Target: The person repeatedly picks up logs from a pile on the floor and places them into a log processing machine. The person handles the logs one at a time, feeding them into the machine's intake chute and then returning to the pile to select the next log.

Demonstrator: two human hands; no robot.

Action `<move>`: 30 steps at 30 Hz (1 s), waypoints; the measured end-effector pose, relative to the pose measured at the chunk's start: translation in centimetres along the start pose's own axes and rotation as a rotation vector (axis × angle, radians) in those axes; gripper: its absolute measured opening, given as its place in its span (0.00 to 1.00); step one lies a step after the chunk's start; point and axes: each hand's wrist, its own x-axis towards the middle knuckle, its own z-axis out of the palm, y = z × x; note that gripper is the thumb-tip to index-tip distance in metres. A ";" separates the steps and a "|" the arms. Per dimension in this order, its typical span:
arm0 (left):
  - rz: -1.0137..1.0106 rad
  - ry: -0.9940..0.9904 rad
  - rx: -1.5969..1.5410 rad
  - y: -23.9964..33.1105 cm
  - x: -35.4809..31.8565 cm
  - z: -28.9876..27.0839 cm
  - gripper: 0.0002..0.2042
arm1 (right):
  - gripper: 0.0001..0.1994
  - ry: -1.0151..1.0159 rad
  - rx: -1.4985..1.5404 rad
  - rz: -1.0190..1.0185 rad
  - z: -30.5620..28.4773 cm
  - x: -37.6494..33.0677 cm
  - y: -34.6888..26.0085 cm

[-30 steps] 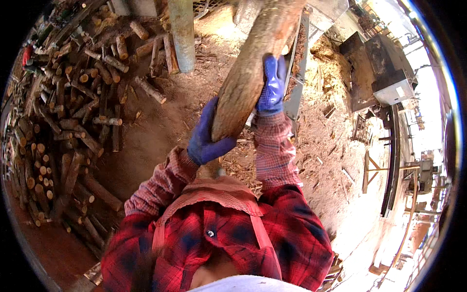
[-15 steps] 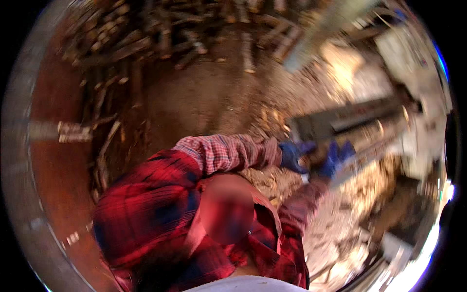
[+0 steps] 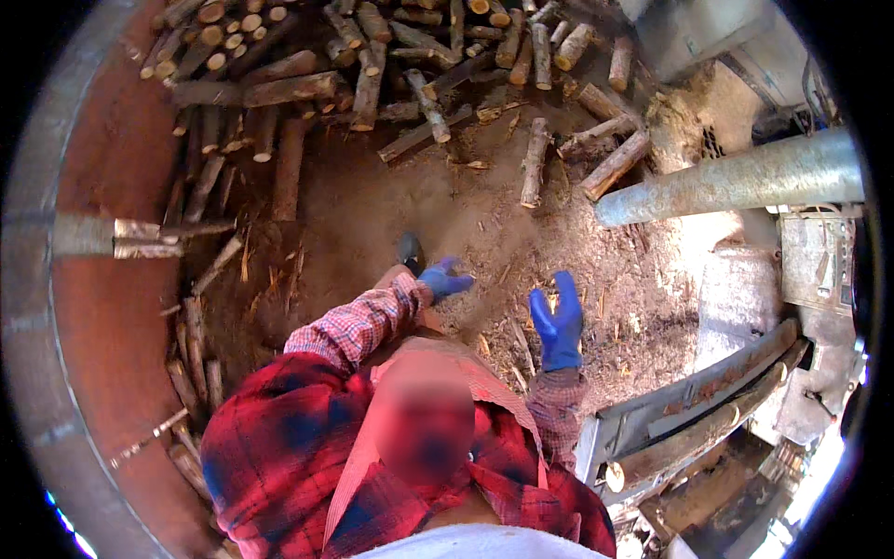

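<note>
My left hand (image 3: 445, 280), in a blue glove, is held out over the dirt floor near my shoe (image 3: 410, 252). Its fingers are spread and hold nothing. To its right, my right hand (image 3: 559, 321), also blue-gloved, has the thumb and fingers apart with nothing between them. A peeled-looking log (image 3: 708, 424) lies in a long metal trough (image 3: 670, 410) at the lower right, apart from both hands. Ahead of my hands, a short log (image 3: 535, 163) lies alone on the ground, and another log (image 3: 616, 165) rests by the end of a metal pipe.
Many cut logs (image 3: 298, 88) are heaped along the far side and left. A thick metal pipe (image 3: 736, 177) slants in from the right, above a pale drum-like block (image 3: 738, 293). A control box (image 3: 819, 261) stands at far right. A rust-red wall (image 3: 116, 345) runs along the left.
My view has turned right, so the trough now appears lower. Both hands have come away from the trough and moved apart over the floor, fingers open.
</note>
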 end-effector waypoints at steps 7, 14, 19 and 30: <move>-0.009 -0.094 -0.031 -3.5 13.0 -17.9 0.29 | 0.33 -0.451 -0.197 0.165 12.5 15.4 0.0; -0.616 -0.015 -0.239 -4.1 29.0 -25.6 0.31 | 0.05 -0.536 0.840 1.016 29.0 34.5 17.9; -0.497 0.352 -0.050 -15.3 45.1 -21.9 0.37 | 0.10 -0.505 1.025 1.178 42.4 54.1 23.1; -0.218 0.728 -0.342 -10.7 76.9 -25.5 0.58 | 0.24 -0.896 -0.667 -0.278 74.7 83.8 38.6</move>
